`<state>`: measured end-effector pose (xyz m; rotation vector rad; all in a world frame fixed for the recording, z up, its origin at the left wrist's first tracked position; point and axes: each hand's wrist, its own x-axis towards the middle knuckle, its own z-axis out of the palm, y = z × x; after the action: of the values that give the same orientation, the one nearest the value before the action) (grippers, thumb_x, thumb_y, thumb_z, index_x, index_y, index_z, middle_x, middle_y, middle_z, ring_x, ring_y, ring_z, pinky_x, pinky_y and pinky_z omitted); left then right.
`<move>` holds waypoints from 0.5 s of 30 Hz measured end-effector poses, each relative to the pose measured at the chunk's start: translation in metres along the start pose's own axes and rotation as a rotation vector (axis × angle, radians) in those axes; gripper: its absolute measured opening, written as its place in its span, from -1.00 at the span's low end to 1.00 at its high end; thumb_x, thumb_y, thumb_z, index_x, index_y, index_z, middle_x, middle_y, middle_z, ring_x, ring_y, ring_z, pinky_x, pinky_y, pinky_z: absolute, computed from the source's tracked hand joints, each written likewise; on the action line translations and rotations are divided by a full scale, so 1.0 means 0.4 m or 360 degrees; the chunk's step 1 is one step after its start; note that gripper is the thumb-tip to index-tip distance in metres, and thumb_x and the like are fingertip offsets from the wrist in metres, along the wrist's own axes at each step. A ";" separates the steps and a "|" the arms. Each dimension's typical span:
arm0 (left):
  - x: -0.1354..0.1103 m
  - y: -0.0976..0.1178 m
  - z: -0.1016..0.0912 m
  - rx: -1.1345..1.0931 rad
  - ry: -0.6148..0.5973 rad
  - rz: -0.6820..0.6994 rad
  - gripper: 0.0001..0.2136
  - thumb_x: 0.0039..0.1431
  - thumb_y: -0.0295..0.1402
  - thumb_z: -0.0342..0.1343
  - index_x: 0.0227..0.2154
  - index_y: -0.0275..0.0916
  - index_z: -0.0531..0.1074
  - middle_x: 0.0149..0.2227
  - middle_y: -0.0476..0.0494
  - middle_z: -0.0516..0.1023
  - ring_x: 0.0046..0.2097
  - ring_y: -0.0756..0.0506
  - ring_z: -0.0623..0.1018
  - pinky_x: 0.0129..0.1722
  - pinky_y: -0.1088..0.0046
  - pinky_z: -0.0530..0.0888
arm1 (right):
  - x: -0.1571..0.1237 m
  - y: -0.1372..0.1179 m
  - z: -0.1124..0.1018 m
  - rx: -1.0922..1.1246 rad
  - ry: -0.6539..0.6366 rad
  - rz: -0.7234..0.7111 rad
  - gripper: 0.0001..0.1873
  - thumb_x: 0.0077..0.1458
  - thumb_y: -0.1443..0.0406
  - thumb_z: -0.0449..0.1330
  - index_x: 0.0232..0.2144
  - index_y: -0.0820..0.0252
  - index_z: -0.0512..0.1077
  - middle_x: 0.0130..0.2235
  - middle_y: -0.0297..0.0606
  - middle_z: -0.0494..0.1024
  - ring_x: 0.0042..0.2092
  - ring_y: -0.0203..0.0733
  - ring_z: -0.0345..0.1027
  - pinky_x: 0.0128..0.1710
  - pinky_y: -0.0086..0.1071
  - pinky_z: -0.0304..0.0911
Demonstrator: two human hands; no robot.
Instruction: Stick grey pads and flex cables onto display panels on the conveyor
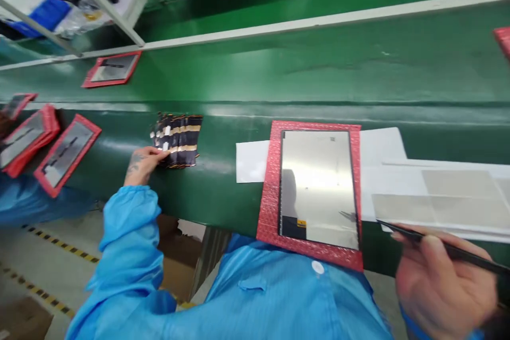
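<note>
My left hand (140,164) reaches out to a fanned stack of black flex strips with gold bands (178,139) on the green bench, its fingers pinched on the nearest strip. My right hand (442,284) is at the lower right, closed around black tweezers (442,244) whose tip points left toward a red tray (268,199). That tray lies in front of me and holds a shiny silver panel (319,186). Blue sleeves cover both my arms.
White sheets (438,186) lie under and right of the tray. More red trays with panels (66,153) sit at the left, one on the green belt (111,69) and one at the right edge (502,40). A metal rack frame (99,0) stands at the top left.
</note>
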<state>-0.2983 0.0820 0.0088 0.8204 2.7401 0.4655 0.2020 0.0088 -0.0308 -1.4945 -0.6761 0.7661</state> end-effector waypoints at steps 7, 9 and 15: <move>0.012 0.024 -0.009 0.0123 0.0129 0.0005 -0.53 -0.25 0.07 0.41 -0.66 -0.22 0.37 -0.75 0.14 0.30 -0.54 0.01 0.32 -0.30 0.44 0.37 | -0.001 -0.023 0.011 0.0094 0.0049 -0.0060 -0.73 -0.16 0.16 0.43 -0.43 0.05 0.44 -0.47 -0.31 0.53 -0.40 -0.05 0.49 -0.45 -0.19 0.36; 0.006 0.030 -0.007 0.0130 0.0183 0.0038 -0.47 -0.33 0.17 0.39 -0.69 -0.21 0.37 -0.76 0.15 0.26 -0.55 0.03 0.27 -0.29 0.43 0.37 | -0.002 -0.018 0.006 0.0138 0.0038 -0.0062 -0.74 -0.14 0.17 0.44 -0.42 0.06 0.45 -0.46 -0.31 0.54 -0.39 -0.07 0.49 -0.45 -0.23 0.36; -0.018 0.062 -0.007 0.0088 0.0128 -0.0115 -0.40 -0.32 0.26 0.33 -0.71 -0.25 0.35 -0.79 0.14 0.23 -0.55 0.06 0.28 -0.36 0.45 0.36 | 0.002 -0.019 -0.008 0.0184 0.0048 -0.0015 -0.76 -0.14 0.20 0.43 -0.42 0.06 0.46 -0.45 -0.31 0.56 -0.39 -0.11 0.48 -0.44 -0.24 0.37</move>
<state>-0.2812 0.0971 0.0214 0.7278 2.8574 0.4191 0.2052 0.0079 -0.0232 -1.3937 -0.6061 0.7616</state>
